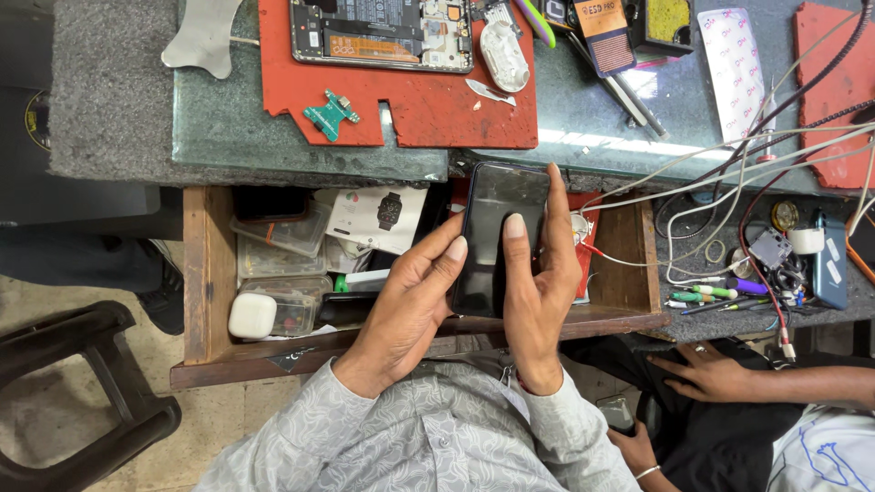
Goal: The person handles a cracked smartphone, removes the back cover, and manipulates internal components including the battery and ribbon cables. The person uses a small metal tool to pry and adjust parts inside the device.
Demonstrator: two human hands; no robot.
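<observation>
While the left hand (415, 296) steadies it, the right hand (538, 273) grips the black phone (488, 228).

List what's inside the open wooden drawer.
In the drawer: clear plastic boxes, a white case, a watch card. Both hands and the phone cover its right part.

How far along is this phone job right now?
Already done: one phone lies opened on the red mat, a small green board beside it. In hand: the left hand and right hand hold a dark phone over the open drawer. Left: the opened phone has no back cover on.
</observation>
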